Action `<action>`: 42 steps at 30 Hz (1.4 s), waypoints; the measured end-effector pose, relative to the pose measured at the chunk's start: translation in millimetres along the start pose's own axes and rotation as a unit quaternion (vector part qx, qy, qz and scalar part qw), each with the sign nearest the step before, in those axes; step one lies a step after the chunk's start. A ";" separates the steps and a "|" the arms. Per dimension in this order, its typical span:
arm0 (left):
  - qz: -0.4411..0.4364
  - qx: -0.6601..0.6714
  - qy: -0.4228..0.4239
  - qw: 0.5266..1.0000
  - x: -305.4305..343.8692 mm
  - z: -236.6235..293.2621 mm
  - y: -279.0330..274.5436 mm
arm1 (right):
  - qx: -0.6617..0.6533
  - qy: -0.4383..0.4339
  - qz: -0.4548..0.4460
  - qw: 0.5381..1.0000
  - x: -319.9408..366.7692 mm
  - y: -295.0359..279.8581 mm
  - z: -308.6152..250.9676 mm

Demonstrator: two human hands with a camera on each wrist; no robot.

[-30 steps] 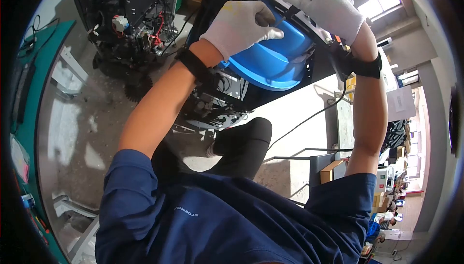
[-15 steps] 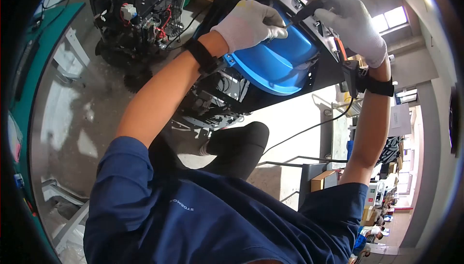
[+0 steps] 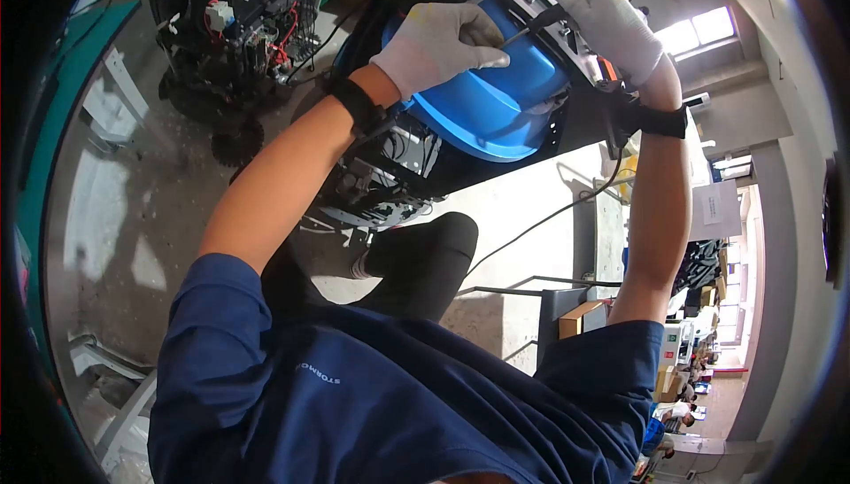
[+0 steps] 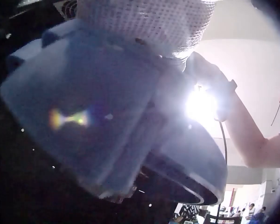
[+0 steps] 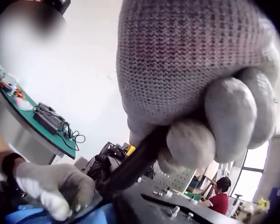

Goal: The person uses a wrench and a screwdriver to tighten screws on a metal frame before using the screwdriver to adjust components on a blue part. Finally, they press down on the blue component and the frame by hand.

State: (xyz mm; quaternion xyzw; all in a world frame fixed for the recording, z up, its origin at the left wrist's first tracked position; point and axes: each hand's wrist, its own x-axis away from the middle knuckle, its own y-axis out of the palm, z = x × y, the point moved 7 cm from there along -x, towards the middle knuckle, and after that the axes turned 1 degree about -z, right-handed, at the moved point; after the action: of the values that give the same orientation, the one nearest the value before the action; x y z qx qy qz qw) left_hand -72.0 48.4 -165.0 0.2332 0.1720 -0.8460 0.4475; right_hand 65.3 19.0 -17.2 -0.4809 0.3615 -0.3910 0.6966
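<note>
The gloved right hand (image 3: 615, 32) grips the black handle (image 3: 546, 17) of a thin tool; in the right wrist view its fingers curl round that handle (image 5: 137, 163). A metal shaft (image 3: 515, 38) runs from the handle to the gloved left hand (image 3: 438, 46), whose thumb and forefinger pinch around its end. Any small part between those fingertips is hidden. Both hands are above a blue curved shell (image 3: 478, 116) set in a black frame (image 3: 584, 116). In the left wrist view, glare and blur hide the left fingertips; the glove (image 4: 144, 28) shows at the top.
Another black machine (image 3: 248, 32) with exposed wiring stands at the upper left. A green-topped table (image 3: 75, 85) lies along the left side. Screws (image 5: 175, 211) stand up from the dark panel beside the handle. A cable (image 3: 549, 218) hangs from the right wrist. People are far off at lower right.
The right hand swung away and upward, then came back towards the left hand, the tool's handle turning with it. The left hand kept its pinch near the shaft's end. The head view shifted slightly.
</note>
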 end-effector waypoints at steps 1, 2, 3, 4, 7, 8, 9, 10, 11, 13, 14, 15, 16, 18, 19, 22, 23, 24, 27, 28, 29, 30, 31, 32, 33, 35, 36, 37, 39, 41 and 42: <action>0.000 0.000 -0.001 1.000 0.1 -0.4 1.5 | -0.045 0.091 -0.038 0.994 0.7 -4.2 -9.2; 0.005 -0.015 0.004 1.000 -0.1 -0.6 2.4 | -0.045 0.090 -0.038 0.994 -0.5 -3.8 -15.2; 0.010 -0.030 0.009 0.999 -0.3 0.1 2.4 | -0.059 0.102 -0.041 0.992 -0.9 -2.4 -17.3; 0.009 -0.031 0.009 0.999 -0.4 -0.3 2.9 | -0.073 0.114 -0.044 0.990 -0.2 -0.9 -16.5; 0.031 -0.084 0.036 0.995 0.7 3.8 1.0 | -0.074 -0.017 0.059 0.995 -3.9 -2.6 -35.6; 0.026 -0.077 0.022 0.996 -0.1 1.2 0.7 | -0.074 -0.016 0.059 0.995 -0.6 -7.4 -36.8; 0.022 -0.071 0.008 0.997 -1.3 -1.8 -0.2 | -0.089 0.073 0.022 0.993 -3.3 -23.1 -57.0; 0.022 -0.071 0.008 0.997 -1.8 -2.9 -1.3 | -0.103 0.160 -0.014 0.982 -0.4 -28.4 -64.7; 0.017 -0.078 0.035 0.996 -1.8 -0.3 -1.8 | -0.104 0.158 -0.015 0.982 1.3 -27.8 -67.4; 0.015 -0.087 0.059 0.994 -1.4 -0.9 -4.8 | -0.135 0.091 0.038 0.986 -0.9 -34.1 -79.7; 0.008 -0.081 0.063 0.995 -1.9 -3.5 -4.2 | -0.136 0.089 0.037 0.986 -0.1 -34.9 -82.2; 0.002 -0.074 0.067 0.995 -2.1 0.8 -4.9 | -0.140 0.081 0.029 0.986 -0.4 -36.7 -85.4; 0.003 -0.074 0.067 0.995 -2.2 4.5 -8.0 | -0.143 0.073 0.021 0.987 -0.7 -38.3 -87.7; -0.063 -0.055 -0.003 0.996 -1.8 2.4 -6.3 | -0.129 0.025 0.023 0.991 -0.8 -43.2 -94.6; -0.063 -0.055 -0.003 0.996 -2.4 -1.7 -5.9 | -0.117 -0.022 0.027 0.993 -0.6 -45.2 -100.8; -0.065 0.007 0.028 0.997 -4.8 -7.0 -5.3 | -0.130 0.041 -0.023 0.990 -5.5 -35.8 -88.7; -0.067 0.027 0.036 0.997 -4.9 -7.3 -6.1 | -0.130 0.041 -0.024 0.990 -5.7 -35.2 -87.9; -0.068 0.047 0.045 0.996 -4.6 -5.4 -7.1 | -0.121 0.045 -0.029 0.991 -5.3 -33.7 -85.9; -0.051 0.025 0.028 0.998 -6.5 -6.0 -12.7 | -0.083 0.093 -0.029 0.992 -9.4 -17.3 -65.3; -0.050 0.023 0.028 0.998 -7.7 -6.5 -13.0 | -0.050 0.136 -0.023 0.989 -9.6 -12.3 -54.3; -0.062 0.010 0.031 0.998 -8.3 -6.8 -10.1 | -0.050 0.136 -0.023 0.989 -7.2 -9.5 -50.9; -0.073 -0.004 0.034 0.997 -8.4 -4.8 -7.5 | -0.059 0.091 0.007 0.994 -6.7 -12.9 -57.3; -0.071 -0.004 0.033 0.997 -7.4 -3.4 -5.7 | -0.067 0.047 0.036 0.996 -6.4 -16.4 -63.2; -0.069 -0.034 0.038 0.996 -5.1 -1.5 -3.0 | -0.068 0.044 0.035 0.996 -5.6 -15.3 -60.5; -0.067 -0.065 0.043 0.995 -4.2 0.4 -2.2 | -0.061 0.047 0.028 0.997 -5.3 -14.2 -57.3; -0.066 -0.051 0.044 0.996 -6.4 -2.6 -2.7 | -0.055 0.047 0.021 0.997 -7.2 -13.4 -55.4; -0.067 -0.035 0.045 0.996 -7.2 -2.7 -3.2 | -0.118 0.145 -0.016 0.982 -5.1 -8.8 -44.8; -0.065 -0.034 0.044 0.996 -8.8 -3.2 -4.6 | -0.178 0.242 -0.055 0.952 0.0 -1.8 -34.9; -0.070 -0.071 0.052 0.994 -12.2 -3.0 -4.8 | -0.166 0.202 -0.016 0.965 -1.3 -0.9 -34.7; -0.072 -0.091 0.058 0.992 -12.6 -1.9 -4.5 | -0.155 0.161 0.022 0.974 -0.5 -4.6 -36.2; -0.075 -0.114 0.064 0.989 -12.6 -2.1 -4.2 | -0.169 0.124 0.049 0.976 0.8 -9.6 -39.9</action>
State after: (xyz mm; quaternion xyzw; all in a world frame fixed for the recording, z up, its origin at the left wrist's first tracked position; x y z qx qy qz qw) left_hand -68.8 60.3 -159.5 0.2207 0.3125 -0.8353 0.3949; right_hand 28.7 0.7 -19.2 -0.5209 0.5294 -0.3461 0.5732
